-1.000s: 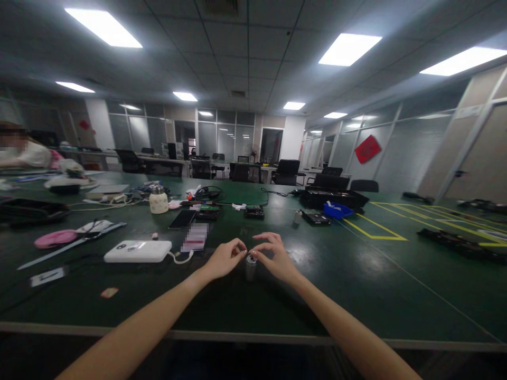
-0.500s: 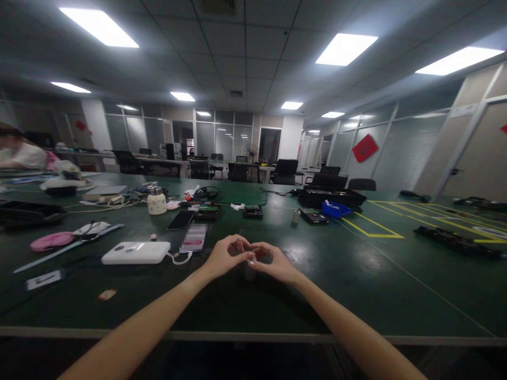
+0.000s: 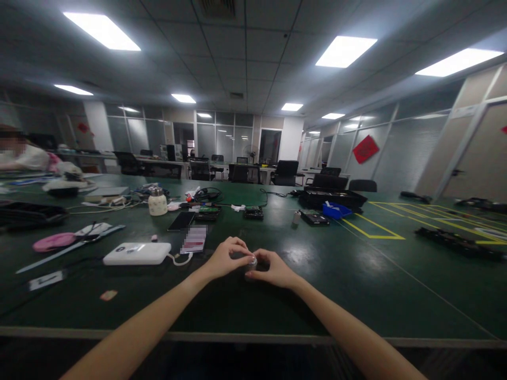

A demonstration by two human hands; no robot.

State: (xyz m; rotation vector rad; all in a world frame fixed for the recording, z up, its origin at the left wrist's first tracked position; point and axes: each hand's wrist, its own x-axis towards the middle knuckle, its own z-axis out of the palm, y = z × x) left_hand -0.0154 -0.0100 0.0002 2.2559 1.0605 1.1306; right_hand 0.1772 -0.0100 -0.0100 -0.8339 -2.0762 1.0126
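A small silvery cylinder (image 3: 252, 262) stands between my hands above the near middle of the green table; its exact kind is too small to make out. My right hand (image 3: 273, 268) is closed around its side, thumb in front and fingers behind. The thumb and fingertips of my left hand (image 3: 229, 257) pinch together at its top. Most of the cylinder's lower part is covered by my right thumb. A similar small cylinder (image 3: 296, 217) stands farther off, beside a hard drive (image 3: 315, 217).
A white power bank (image 3: 137, 254) is cabled to a phone (image 3: 194, 239), left of my hands. A cream bottle (image 3: 157, 203), a second dark phone (image 3: 181, 221) and several drives lie behind. A blue bin (image 3: 336, 210) sits right. Another person (image 3: 21, 153) sits far left.
My right hand has come lower around the cylinder, and the gap between its fingers and my left fingers has altered. My left fingertips now rest at the cylinder's top. The view has shifted slightly.
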